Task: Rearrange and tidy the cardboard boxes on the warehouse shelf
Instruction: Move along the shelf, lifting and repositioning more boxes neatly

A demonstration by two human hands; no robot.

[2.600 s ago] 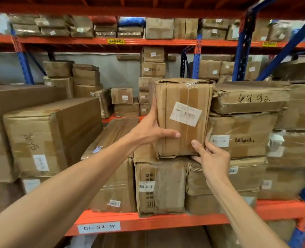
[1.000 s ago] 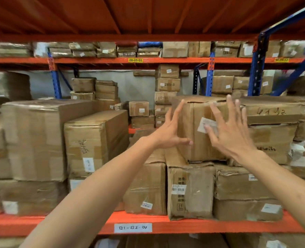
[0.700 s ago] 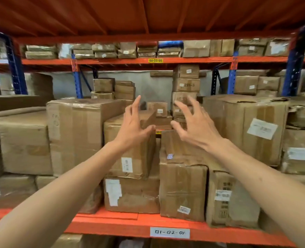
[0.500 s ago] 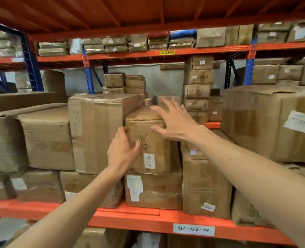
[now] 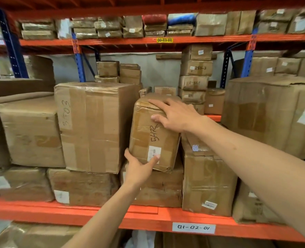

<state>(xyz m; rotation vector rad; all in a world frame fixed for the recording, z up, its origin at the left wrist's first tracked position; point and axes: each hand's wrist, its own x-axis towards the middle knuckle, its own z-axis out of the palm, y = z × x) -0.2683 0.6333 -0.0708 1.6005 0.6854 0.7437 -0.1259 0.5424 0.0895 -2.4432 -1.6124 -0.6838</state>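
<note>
A tall taped cardboard box marked 5472 [image 5: 149,138] stands slightly tilted on a lower box [image 5: 164,188], in the middle of the orange shelf [image 5: 148,218]. My left hand [image 5: 139,169] grips its bottom left corner, thumb over the white label. My right hand [image 5: 175,115] lies over its top right edge, fingers on the lid and thumb on the front. To its left stands a bigger box marked 3503 [image 5: 92,126]. To its right a narrow upright box [image 5: 207,183] touches it.
A large box [image 5: 273,115] fills the right side, and more boxes [image 5: 28,133] are stacked at the left. Blue uprights [image 5: 79,59] and an upper orange beam [image 5: 166,41] frame the bay. Further stacks of small boxes [image 5: 195,76] stand behind.
My view swung left from the labelled box on the right. Both hands left that box, crossed over and closed on the 5472 box, which now tilts a little.
</note>
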